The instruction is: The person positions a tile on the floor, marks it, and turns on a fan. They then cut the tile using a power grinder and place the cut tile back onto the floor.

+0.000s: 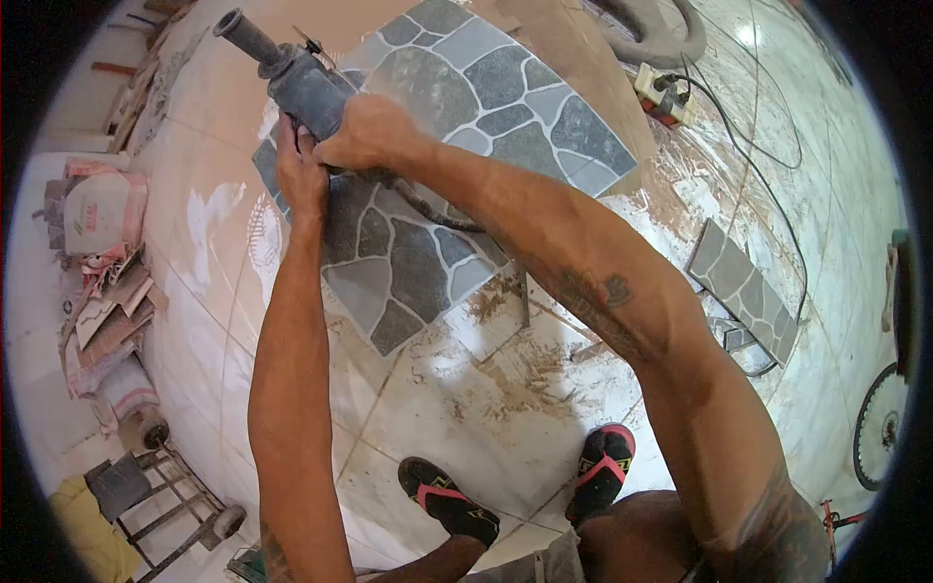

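- The grinder [303,85] sits at about 11 o'clock in the view, above the far left edge of a big stone-pattern tile [505,107] that lies flat on the floor.
- The right hand [369,131] is closed over the top of the grinder's rear body. Its fingers are curled down around the casing, so the tool's grey body sticks out from the hand toward 11 o'clock.
- The left hand [299,173] is just beside the right hand, at its 8 o'clock. It is also closed on the grinder, gripping the back end from below with the fingertips pressed to the casing.
- A black side handle [245,35] points out of the grinder's head toward 10 o'clock, and neither hand touches it.
- A dark cord [437,216] leaves the tool under the right forearm and trails across the tile toward 4 o'clock.
- Two feet in black and red sandals [447,500] stand on the dusty floor at 6 o'clock, well apart from the tile.
- A narrow strip of the same tile [743,287] lies at 3 o'clock.
- A socket block [666,92] with wires sits at 1 o'clock.
- Bags [97,214] are stacked at 9 o'clock, with a small trolley [165,496] at 7 o'clock.
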`<state>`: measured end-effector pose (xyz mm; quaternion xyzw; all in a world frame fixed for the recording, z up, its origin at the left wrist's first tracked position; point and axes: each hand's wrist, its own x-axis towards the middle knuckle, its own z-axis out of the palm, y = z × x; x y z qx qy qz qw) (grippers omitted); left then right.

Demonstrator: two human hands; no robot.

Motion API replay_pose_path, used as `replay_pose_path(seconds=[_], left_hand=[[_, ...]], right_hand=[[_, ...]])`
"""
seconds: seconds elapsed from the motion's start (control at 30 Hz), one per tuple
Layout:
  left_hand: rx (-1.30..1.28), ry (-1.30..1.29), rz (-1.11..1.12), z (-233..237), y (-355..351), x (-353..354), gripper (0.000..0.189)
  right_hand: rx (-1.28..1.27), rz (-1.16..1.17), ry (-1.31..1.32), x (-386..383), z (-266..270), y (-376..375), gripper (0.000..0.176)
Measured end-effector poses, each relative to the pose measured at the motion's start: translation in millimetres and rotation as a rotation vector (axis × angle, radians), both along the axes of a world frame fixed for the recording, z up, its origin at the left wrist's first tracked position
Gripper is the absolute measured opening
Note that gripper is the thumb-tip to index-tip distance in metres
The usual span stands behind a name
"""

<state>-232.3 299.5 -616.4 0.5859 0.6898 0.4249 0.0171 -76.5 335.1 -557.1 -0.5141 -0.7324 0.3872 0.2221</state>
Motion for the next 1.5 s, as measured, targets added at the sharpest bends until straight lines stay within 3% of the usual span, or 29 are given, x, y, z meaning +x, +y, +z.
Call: replay_pose_path(seconds=[0.7,1.5], left_hand=[[-0.051,-0.052,-0.02,-4.0,0.1,-1.8,0.048],[0.027,0.068,-0.128,2.5,-37.0,18.1,0.048]], right_hand=[[-0.012,0.067,-0.112,-2.8,-0.1,8.5,0.057],[0.077,0.11,0.057,21.8,-14.7,-19.6,0.06]])
